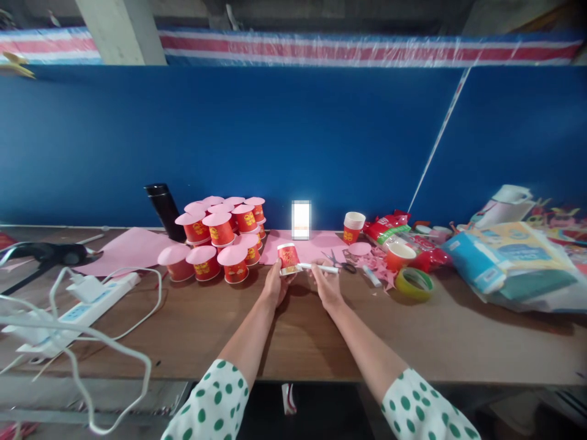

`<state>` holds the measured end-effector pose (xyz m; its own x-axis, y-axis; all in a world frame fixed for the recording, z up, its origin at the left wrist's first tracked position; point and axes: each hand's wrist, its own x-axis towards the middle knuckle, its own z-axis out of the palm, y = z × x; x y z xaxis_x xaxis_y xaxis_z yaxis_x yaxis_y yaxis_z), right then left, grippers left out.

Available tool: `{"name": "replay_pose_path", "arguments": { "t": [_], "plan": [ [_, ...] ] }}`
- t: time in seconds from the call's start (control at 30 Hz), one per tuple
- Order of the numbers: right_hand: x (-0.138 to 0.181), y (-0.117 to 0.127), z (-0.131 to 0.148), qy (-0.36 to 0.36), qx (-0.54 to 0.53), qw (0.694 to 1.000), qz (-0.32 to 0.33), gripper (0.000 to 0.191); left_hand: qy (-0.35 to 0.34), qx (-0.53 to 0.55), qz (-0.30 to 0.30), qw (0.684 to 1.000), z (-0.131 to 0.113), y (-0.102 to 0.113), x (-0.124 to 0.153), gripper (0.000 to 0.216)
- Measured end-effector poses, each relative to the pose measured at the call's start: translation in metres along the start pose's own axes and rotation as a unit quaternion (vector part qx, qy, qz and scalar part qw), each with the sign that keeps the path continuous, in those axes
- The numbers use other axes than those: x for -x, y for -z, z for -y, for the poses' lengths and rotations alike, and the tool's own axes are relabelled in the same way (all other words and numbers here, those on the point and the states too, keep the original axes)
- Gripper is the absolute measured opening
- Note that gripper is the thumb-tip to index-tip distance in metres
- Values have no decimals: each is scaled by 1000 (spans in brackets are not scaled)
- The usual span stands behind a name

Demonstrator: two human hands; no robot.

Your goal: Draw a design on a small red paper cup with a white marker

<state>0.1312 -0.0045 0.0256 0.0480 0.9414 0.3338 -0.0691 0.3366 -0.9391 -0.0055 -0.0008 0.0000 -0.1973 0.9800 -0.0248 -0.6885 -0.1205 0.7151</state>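
My left hand (276,282) is closed around a red paper cup (288,256) with gold print, tilted over the table. In my right hand (324,282) is a white marker pen (323,267), its left end at the side of the cup. Under and behind them lies a pink paper sheet (270,241). Scissors (340,263) with dark handles rest just right of my right hand. To the left, red cups (220,234) topped with pink paper discs stand in stacked rows. A stack of red cups (352,227) stands upright to the right.
Pink paper scraps (380,263), a roll of yellow-green tape (415,285), a paper cup (400,255) and plastic packets (513,256) crowd the right side. A power strip (87,310) with loose white cables, a black bottle (165,211) and another pink sheet (123,250) occupy the left. A blue partition (275,134) rises behind.
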Motion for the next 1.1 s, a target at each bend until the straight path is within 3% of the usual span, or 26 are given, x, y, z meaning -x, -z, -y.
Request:
{"name": "replay_pose_path", "arguments": {
  "t": [1.1],
  "plan": [
    [0, 0, -5, -1, -9, 1000, 23, 22, 8, 22, 3, 1000, -2, -3, 1, 29]
  ]
}}
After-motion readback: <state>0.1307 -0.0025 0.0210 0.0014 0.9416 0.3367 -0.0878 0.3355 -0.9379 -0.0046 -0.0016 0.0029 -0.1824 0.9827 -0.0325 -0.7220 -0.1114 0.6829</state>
